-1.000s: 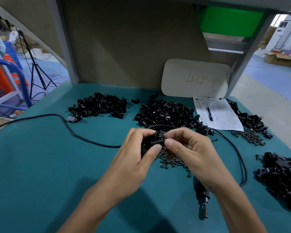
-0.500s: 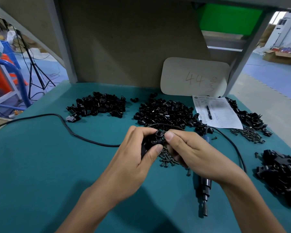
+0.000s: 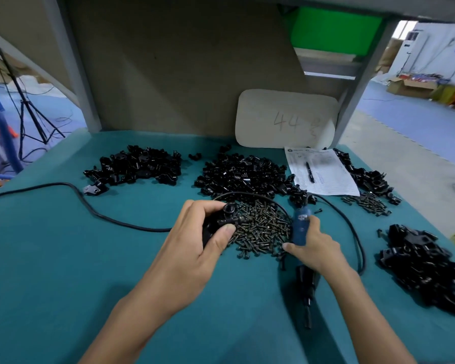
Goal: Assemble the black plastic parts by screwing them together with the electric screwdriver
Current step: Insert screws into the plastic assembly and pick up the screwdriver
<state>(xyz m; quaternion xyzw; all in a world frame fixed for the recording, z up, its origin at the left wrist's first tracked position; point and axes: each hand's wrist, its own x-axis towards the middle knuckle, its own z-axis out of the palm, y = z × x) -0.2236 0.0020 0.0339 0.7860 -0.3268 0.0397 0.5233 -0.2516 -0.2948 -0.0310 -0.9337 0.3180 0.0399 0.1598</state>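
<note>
At the left, the cable is laid in a loose curve across the worktop and carried on behind the screws to the screwdriver. If the tool is lifted sharply, the cable may be dragged through the heap and the screws scattered. The part is gripped in the left hand, thumb and fingers curled round it, at the left edge of the screws and low over the worktop. Whether a screw is already seated in it cannot be told; a loose one would probably be shaken out if the part is tilted. The screwdriver's blue body is clasped by the right hand, with the bit pointed back toward the person. The tool therefore has to be turned about before use, and that swing could be fouled by the cable loop on its right. Further right, the right pile is set close to the worktop's right edge, where parts could be knocked off by an elbow. Most open room is offered by the bare worktop at the near left and between the forearms. Behind, movement is closed off by the middle pile and the back panel.
</note>
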